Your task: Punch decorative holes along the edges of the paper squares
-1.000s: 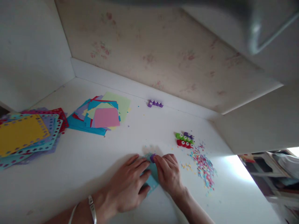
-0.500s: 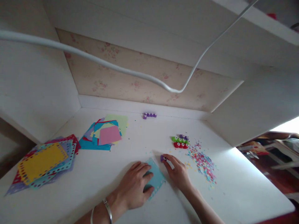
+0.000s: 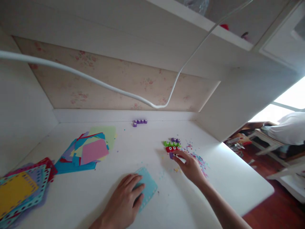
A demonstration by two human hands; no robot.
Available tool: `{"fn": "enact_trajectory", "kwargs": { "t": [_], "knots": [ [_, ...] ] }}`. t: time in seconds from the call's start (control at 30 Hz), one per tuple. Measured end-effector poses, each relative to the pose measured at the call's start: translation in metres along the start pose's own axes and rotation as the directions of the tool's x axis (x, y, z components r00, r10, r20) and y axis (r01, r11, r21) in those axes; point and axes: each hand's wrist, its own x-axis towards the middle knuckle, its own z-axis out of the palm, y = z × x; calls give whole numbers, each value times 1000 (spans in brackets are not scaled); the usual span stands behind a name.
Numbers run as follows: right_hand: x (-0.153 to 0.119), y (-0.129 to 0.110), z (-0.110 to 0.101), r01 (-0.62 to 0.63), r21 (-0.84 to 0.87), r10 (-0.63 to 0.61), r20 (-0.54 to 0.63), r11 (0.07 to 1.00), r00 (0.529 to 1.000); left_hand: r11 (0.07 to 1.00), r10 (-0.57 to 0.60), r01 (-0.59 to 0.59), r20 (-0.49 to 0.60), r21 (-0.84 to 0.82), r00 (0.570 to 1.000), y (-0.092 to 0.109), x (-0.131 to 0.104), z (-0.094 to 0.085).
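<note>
My left hand (image 3: 128, 197) lies with its fingers spread on a light blue paper (image 3: 148, 187) that has small holes along its edges. Between the thumb and fingers of my right hand (image 3: 188, 163) is a small purple punch (image 3: 171, 156), just in front of a row of red punches (image 3: 173, 149). Behind the red ones stand a row of green punches (image 3: 172, 144) and a pair of purple punches (image 3: 175, 140).
Several purple punches (image 3: 140, 121) stand by the back wall. Coloured paper sheets (image 3: 95, 152) and hole-edged sheets (image 3: 17, 190) lie at the left. Confetti (image 3: 201, 163) is scattered at the right. A white cable (image 3: 107, 86) hangs across the view. A person (image 3: 290, 127) is at far right.
My right hand has moved away from the blue paper to the punch rows, still holding the purple punch. My left hand stays on the paper. The view has turned to the right.
</note>
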Motion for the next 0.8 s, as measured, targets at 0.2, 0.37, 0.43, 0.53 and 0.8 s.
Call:
{"fn": "enact_trajectory", "kwargs": {
  "t": [0.2, 0.37, 0.43, 0.53, 0.8],
  "knots": [
    [69, 29, -9, -108, -4, 108, -27, 994, 994, 996, 21, -18, -42, 83, 999, -6, 0, 7],
    [115, 43, 4, -105, -115, 108, 21, 988, 994, 992, 60, -52, -65, 114, 996, -11, 1, 10],
    [124, 44, 9, -91, -172, 104, 66, 981, 992, 990, 72, -62, -74, 125, 995, -12, 1, 10],
    [134, 43, 12, -63, -247, 102, 151, 967, 983, 987, 89, -78, -74, 143, 993, -12, 0, 11],
    [167, 8, 24, 34, -295, 37, 231, 955, 972, 994, 52, -49, -23, 99, 998, -11, -1, 11]
  ]
}}
